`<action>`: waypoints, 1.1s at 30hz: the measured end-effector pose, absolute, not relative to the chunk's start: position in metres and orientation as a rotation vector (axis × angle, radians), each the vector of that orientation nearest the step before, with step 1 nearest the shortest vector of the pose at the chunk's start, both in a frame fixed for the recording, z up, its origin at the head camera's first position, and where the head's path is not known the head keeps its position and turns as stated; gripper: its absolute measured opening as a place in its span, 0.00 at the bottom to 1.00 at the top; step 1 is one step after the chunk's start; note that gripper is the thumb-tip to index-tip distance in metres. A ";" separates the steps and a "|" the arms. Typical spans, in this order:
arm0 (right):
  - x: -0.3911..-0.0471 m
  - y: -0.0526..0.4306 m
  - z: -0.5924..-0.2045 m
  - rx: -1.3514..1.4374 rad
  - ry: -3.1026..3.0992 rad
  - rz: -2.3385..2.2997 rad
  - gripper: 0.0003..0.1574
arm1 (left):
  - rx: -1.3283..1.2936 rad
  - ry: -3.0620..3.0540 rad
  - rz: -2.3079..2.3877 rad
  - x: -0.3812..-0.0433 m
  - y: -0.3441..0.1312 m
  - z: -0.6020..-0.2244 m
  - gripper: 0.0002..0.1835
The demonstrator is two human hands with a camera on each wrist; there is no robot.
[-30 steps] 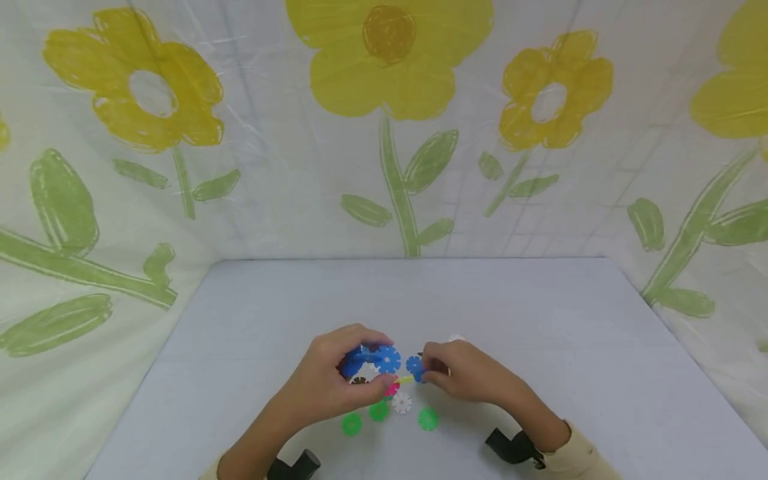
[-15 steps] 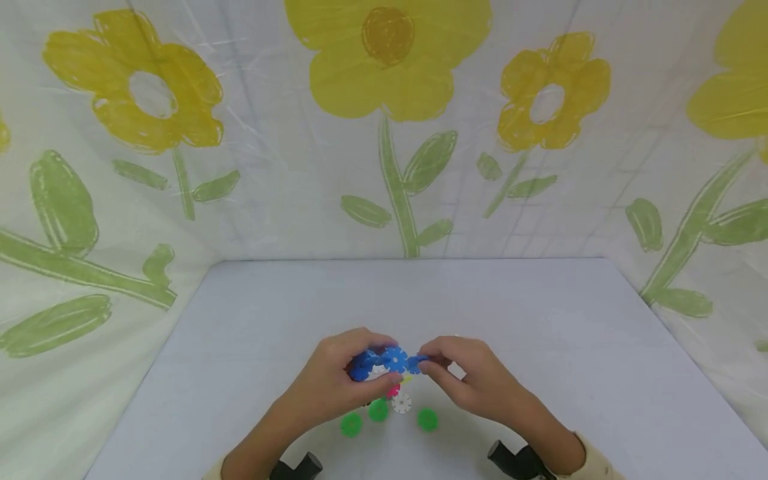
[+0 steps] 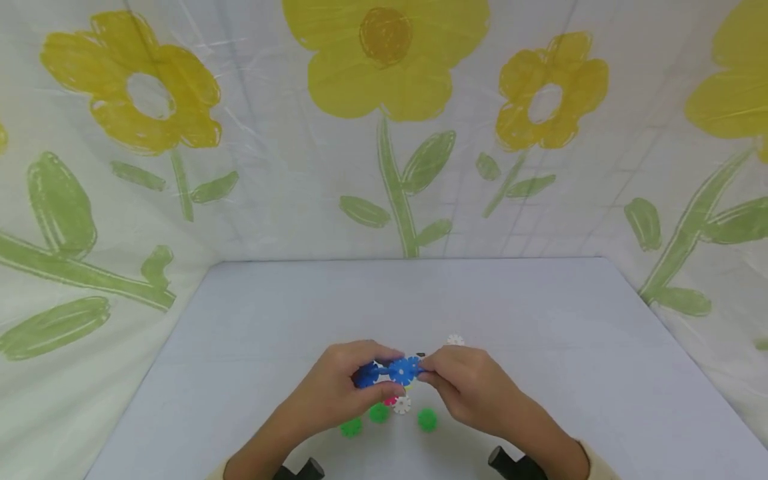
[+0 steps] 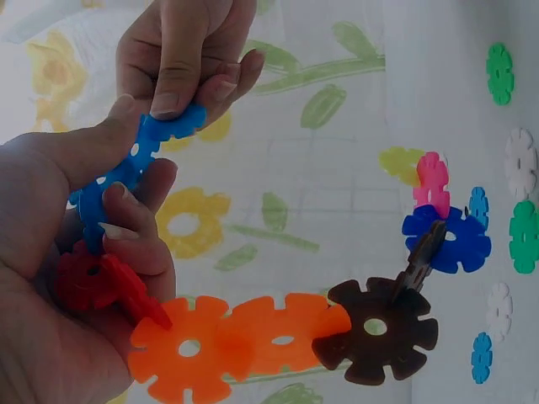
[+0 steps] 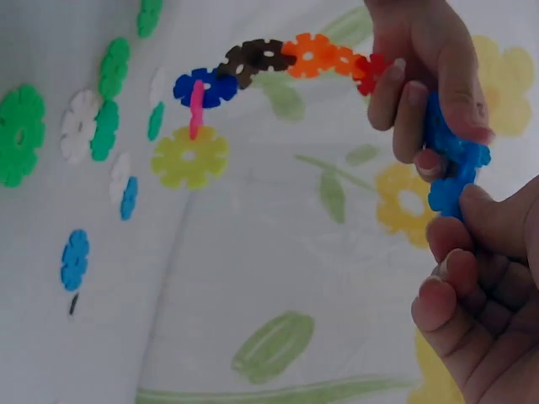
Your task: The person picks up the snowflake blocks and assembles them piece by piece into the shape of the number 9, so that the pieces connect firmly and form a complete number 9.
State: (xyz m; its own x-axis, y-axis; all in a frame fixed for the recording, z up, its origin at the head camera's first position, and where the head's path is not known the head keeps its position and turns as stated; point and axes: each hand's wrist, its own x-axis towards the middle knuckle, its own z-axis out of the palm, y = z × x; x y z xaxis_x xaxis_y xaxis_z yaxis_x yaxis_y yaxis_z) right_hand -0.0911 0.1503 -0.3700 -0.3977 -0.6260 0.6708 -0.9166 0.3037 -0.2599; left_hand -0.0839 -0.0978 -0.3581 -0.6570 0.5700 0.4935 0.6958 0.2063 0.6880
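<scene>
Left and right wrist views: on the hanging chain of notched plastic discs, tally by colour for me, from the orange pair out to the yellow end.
Orange notched plastic discs: 2
Brown notched plastic discs: 2
Dark blue notched plastic disc: 1
Pink notched plastic disc: 1
Yellow notched plastic disc: 1
Total: 7

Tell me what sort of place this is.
Probably an indoor play or craft corner: a pale table, a flower-print sheet hanging behind and beside it, and a chain of colourful notched discs held up.
</scene>
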 end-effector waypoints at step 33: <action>-0.105 0.141 -0.389 1.209 -2.396 0.958 0.12 | -1.103 -2.437 -1.240 -0.090 -0.110 -0.357 0.14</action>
